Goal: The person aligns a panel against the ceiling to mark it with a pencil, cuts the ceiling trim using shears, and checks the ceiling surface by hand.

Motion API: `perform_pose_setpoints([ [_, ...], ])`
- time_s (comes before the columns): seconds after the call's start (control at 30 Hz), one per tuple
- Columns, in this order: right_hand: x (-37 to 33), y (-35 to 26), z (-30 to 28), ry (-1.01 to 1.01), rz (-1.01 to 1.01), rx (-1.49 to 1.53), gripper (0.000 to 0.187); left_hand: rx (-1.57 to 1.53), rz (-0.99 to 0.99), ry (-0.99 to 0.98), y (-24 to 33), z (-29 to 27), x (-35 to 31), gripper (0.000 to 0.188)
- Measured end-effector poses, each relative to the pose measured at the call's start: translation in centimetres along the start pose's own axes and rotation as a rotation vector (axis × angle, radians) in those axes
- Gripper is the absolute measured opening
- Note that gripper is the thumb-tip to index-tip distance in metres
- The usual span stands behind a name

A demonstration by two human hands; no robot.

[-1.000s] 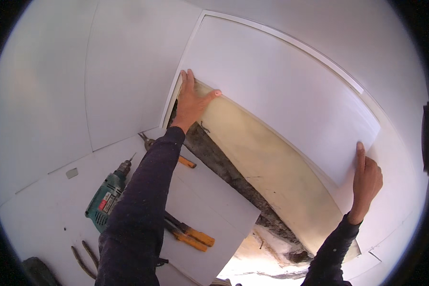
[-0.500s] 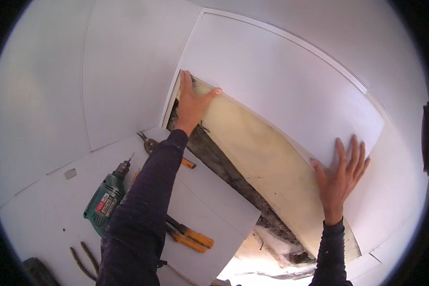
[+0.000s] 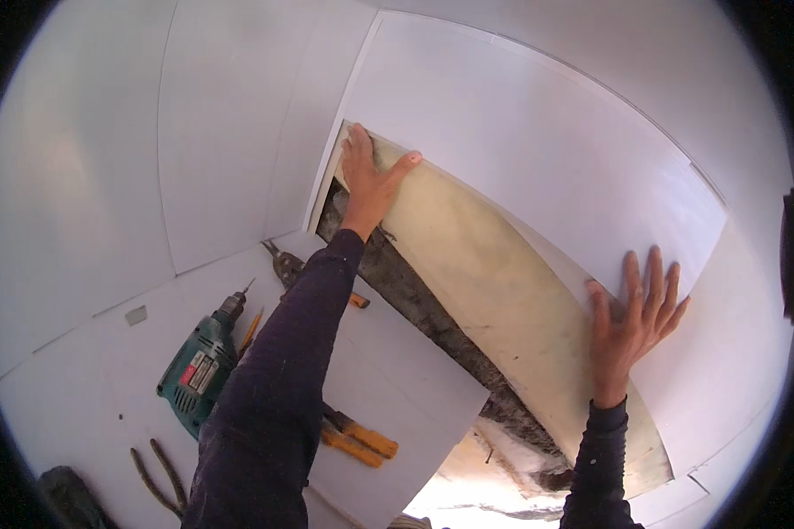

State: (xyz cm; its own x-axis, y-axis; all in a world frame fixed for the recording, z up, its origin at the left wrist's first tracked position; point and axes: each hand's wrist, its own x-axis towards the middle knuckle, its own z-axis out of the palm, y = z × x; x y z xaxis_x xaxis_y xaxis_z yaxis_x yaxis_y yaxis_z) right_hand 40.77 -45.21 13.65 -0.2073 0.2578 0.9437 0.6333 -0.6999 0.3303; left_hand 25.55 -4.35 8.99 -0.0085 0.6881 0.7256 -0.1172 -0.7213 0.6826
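While a dark-handled tool (image 3: 163,480) lies nearest the lower left edge of the white surface (image 3: 397,353), an orange-handled tool (image 3: 370,438) sits partly under the left sleeve (image 3: 269,397), with a green drill (image 3: 194,366) farther left and metal snips (image 3: 287,264) by the back edge. Beyond the surface's right corner, a dark rough gap (image 3: 450,331) borders a yellowish sheet (image 3: 476,273). The right hand (image 3: 628,333), which had only a fingertip at the edge one second ago, now spreads open on the white panel (image 3: 529,141) near its lower right corner. The left hand (image 3: 372,189) stays open, thumb at the panel's lower edge, gripping nothing visibly. Farthest, the upper run of white trim (image 3: 324,192) has thinned to a line, so the panel probably sits higher, against or over it; which cannot be told.
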Motion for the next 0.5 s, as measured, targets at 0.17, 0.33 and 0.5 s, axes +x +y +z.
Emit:
perform_pose_setpoints([
  [0.17,0.3,0.8,-0.7,0.014,0.027,0.040,0.069,-0.052,0.006,0.013,1.7,2.3,-2.1,0.126],
  [0.33,-0.1,0.1,0.5,-0.030,0.043,0.084,0.072,0.091,-0.031,0.060,2.4,4.3,-4.6,0.131],
  [0.5,-0.1,0.4,0.6,0.014,0.050,0.060,0.074,0.120,0.031,0.031,3.0,5.0,-4.1,0.132],
])
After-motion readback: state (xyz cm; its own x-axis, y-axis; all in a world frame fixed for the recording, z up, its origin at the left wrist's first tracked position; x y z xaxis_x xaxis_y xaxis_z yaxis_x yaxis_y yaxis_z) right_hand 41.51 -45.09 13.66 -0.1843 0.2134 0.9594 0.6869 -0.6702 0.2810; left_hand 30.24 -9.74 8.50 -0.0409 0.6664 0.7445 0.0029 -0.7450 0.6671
